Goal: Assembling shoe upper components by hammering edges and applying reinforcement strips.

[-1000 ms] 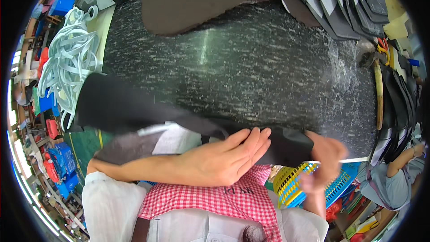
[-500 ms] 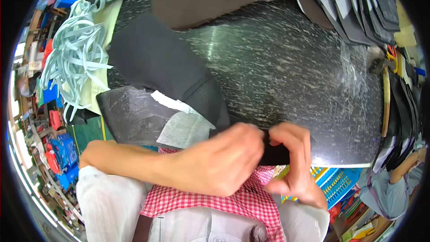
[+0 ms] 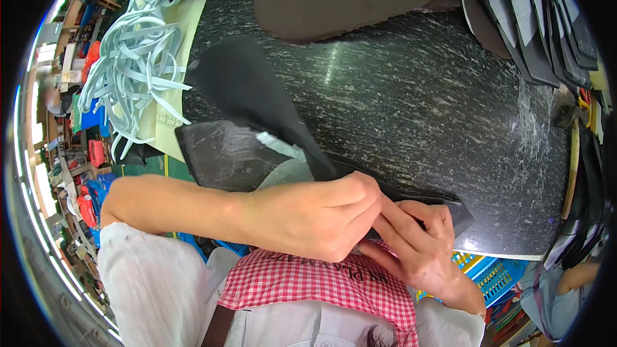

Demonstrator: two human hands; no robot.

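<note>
Speckled worktable [image 3: 411, 103] is supporting black panel [image 3: 250, 83]; left hand [image 3: 328, 218], right hand [image 3: 427, 244] touching at its edge, likely steadying it; can't tell pinch.

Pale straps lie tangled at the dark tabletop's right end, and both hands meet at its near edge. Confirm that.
Wrong end: the head view shows pale straps tangled at the left of the tabletop. Left hand and right hand meet at its near edge.
</note>
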